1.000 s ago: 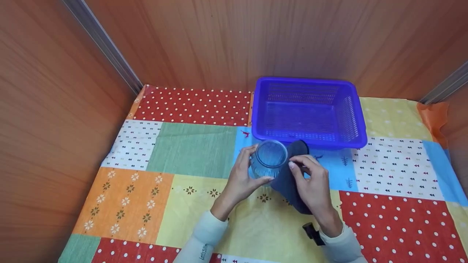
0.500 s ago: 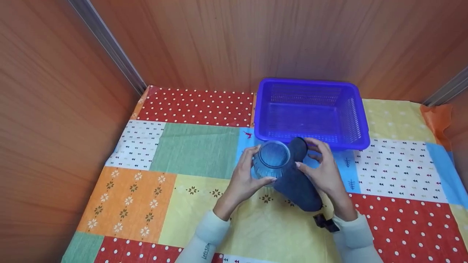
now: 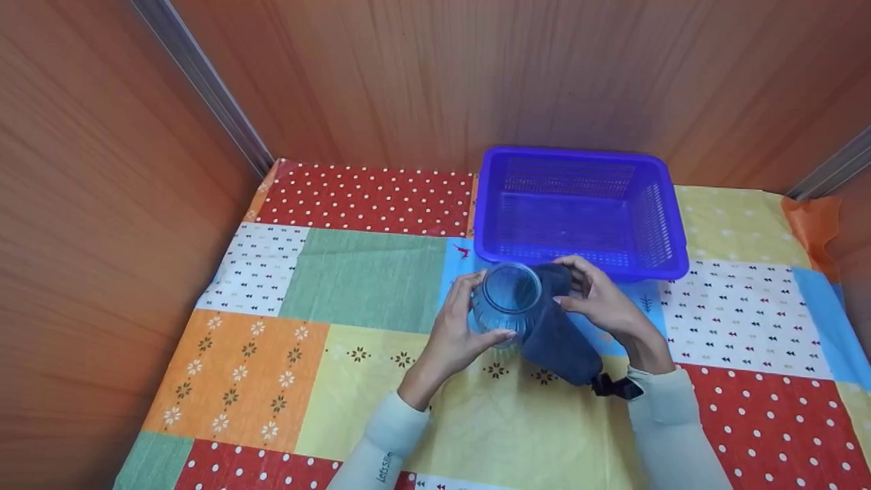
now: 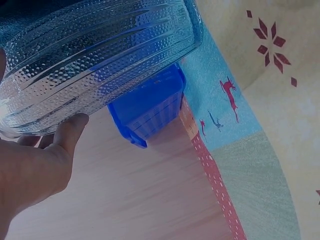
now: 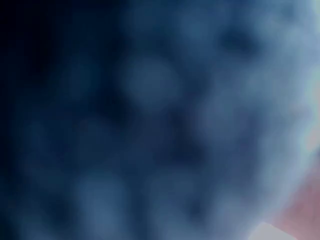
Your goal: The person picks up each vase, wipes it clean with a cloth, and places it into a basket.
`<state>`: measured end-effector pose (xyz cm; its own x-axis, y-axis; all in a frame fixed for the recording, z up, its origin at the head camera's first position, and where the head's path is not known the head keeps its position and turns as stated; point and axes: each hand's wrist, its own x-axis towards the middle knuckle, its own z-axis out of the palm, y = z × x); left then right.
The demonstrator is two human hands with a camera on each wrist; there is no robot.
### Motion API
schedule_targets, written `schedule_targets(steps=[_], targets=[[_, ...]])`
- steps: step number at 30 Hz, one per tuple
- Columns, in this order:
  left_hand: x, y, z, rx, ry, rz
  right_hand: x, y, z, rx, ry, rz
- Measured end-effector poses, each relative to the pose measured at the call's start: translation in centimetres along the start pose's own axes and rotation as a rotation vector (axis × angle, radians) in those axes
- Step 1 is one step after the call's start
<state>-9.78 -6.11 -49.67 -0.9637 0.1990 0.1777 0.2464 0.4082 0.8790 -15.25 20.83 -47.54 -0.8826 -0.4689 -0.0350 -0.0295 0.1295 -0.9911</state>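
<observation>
A clear ribbed glass jar (image 3: 500,316) is held in my left hand (image 3: 452,337), its mouth tilted up toward the head camera. In the left wrist view, the thumb and fingers of the left hand (image 4: 37,167) grip the jar's dotted, ridged side (image 4: 100,65). Against the jar's right side lies a dark navy cloth (image 3: 561,347), its lower end hanging toward me. My right hand (image 3: 605,299) holds the upper part of this cloth with thumb and curled fingers. Blurred dark blue fills most of the right wrist view, so the fingers do not show there.
Just behind the jar and cloth stands a purple-blue plastic basket (image 3: 565,175) with slotted walls. A patchwork tablecloth (image 3: 371,279) covers the table. Wooden panels (image 3: 381,82) rise at the back and sides. A black device (image 3: 618,388) sits at the right wrist.
My right hand has shifted right, loosened, then taken a fresh hold on the cloth's upper part. The cloth's lower end has swung right. The left hand keeps the jar nearly still.
</observation>
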Motion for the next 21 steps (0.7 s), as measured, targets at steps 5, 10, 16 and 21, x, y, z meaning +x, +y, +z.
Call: schedule_targets(steps=[5,10,16,21], targets=[[0.0,-0.1,0.1,0.006,0.006,0.002,-1.0,0.0,0.3,-0.097,0.111,-0.029],[-0.1,0.0,0.2,0.008,0.013,0.018,-4.0,-0.8,0.5,-0.356,0.252,0.016],[0.0,0.0,0.1,0.022,0.011,0.028,-8.3,-2.2,-0.5,-0.318,0.205,0.207],[0.0,-0.2,0.0,0.018,0.013,0.042,-9.7,-0.3,-1.5,-0.144,0.113,0.315]])
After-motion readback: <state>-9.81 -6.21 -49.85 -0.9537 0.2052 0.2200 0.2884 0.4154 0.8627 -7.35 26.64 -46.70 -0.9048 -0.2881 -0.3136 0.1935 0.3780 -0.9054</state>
